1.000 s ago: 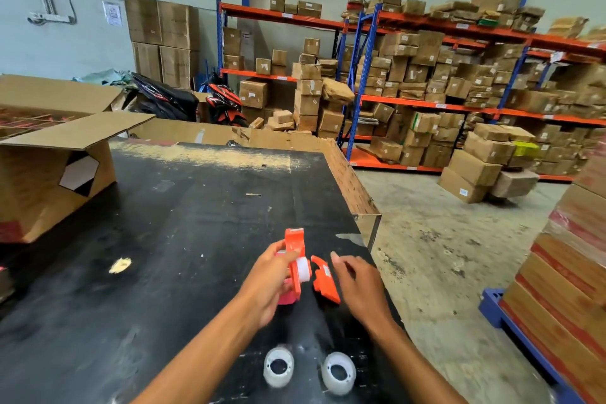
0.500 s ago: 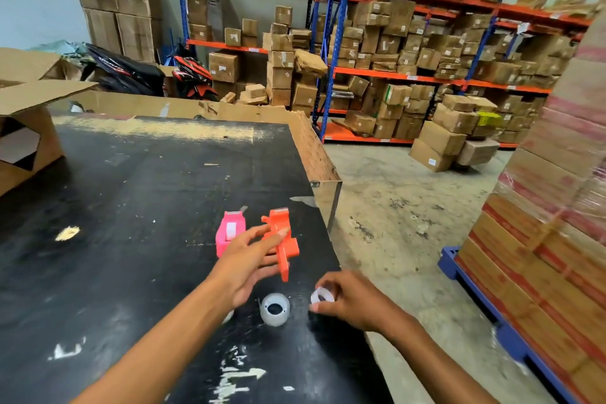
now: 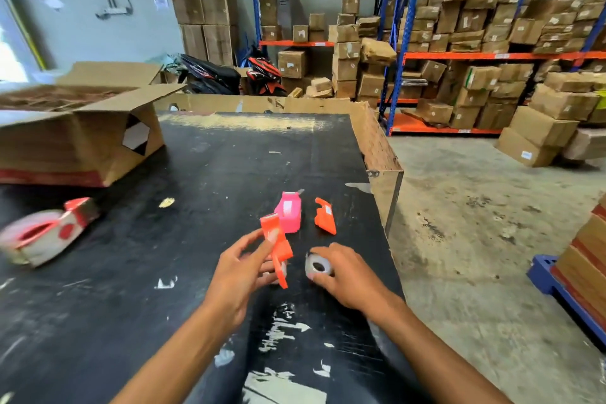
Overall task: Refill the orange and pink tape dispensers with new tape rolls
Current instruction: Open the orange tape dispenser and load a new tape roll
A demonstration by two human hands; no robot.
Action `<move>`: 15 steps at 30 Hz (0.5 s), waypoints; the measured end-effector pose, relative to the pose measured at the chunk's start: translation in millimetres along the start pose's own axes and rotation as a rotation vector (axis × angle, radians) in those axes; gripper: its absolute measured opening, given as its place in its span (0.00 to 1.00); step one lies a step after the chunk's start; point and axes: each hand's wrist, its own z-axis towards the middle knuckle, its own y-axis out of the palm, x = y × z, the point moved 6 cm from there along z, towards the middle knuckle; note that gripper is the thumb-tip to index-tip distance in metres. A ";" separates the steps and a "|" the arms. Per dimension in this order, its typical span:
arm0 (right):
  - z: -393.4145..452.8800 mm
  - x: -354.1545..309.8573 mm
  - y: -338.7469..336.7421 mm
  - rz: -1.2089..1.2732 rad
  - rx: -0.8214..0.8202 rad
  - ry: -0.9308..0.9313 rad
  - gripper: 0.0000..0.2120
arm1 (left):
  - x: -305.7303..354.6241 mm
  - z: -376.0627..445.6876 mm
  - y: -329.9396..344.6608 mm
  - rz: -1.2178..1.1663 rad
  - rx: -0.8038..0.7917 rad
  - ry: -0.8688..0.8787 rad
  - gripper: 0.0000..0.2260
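Note:
My left hand (image 3: 242, 267) grips the orange tape dispenser (image 3: 277, 243), held upright just above the black table (image 3: 131, 272). Its detached orange cover (image 3: 325, 215) lies on the table further back to the right. The pink tape dispenser (image 3: 289, 213) stands between them, behind my left hand. My right hand (image 3: 344, 272) closes around a clear tape roll (image 3: 317, 266) that rests on the table beside the orange dispenser. Another pale roll is mostly hidden behind my left fingers and the orange dispenser.
A large red-and-white packing tape dispenser (image 3: 46, 229) lies at the table's left. An open cardboard box (image 3: 75, 131) sits at the back left. The table's right edge (image 3: 390, 207) drops to the concrete floor. A blue pallet (image 3: 557, 289) with stacked boxes stands to the right.
The view has swung left and down. My right hand has kept its hold on the tape roll and drawn it nearer the orange dispenser. The left hand has lowered the dispenser a little.

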 end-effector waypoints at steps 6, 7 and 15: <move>-20.7 -23.3 -17.6 1.061 -0.064 0.010 0.11 | 1.1 -7.4 3.4 0.038 -0.042 0.013 0.18; -23.8 -25.7 -19.8 1.077 -0.074 -0.014 0.12 | 0.5 -8.0 6.8 0.050 -0.065 0.020 0.17; -20.1 -16.8 -40.9 1.033 -0.031 -0.092 0.16 | 3.1 2.8 32.8 0.091 -0.124 0.126 0.10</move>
